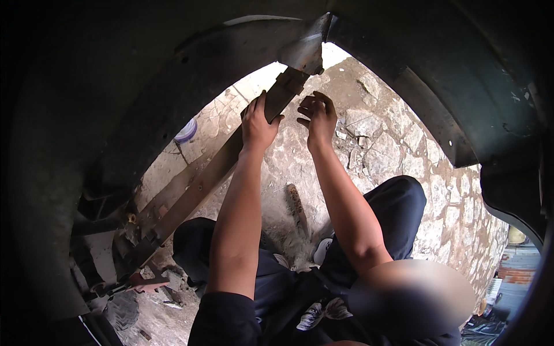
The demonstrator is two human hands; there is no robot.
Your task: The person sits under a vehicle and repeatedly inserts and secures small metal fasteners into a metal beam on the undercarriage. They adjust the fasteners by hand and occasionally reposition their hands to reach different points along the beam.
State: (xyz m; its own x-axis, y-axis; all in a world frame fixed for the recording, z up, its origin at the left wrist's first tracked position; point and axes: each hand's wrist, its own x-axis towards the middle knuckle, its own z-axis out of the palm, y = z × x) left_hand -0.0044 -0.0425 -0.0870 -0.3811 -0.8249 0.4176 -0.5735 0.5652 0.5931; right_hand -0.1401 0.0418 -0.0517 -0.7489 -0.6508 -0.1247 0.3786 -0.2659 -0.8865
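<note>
A long brown metal beam (216,165) runs slantwise from the lower left up to the dark underside of a vehicle body. My left hand (258,128) is closed around its upper part, with the fingers over the far left side and the thumb on the right. Just right of the beam, my right hand (321,120) is raised and apart from it. Between its bent fingers and thumb is a small flat dark-brown piece (307,102), whose kind I cannot make out. A darker bracket (292,81) sits at the beam's upper end, above both hands.
Dark curved body panels (138,98) arch around and above me, with a hanging metal edge (438,118) at the right. Uneven stone paving (384,147) lies below. On it are a narrow brown strip (297,207) between my legs and a purple-and-white round object (186,131).
</note>
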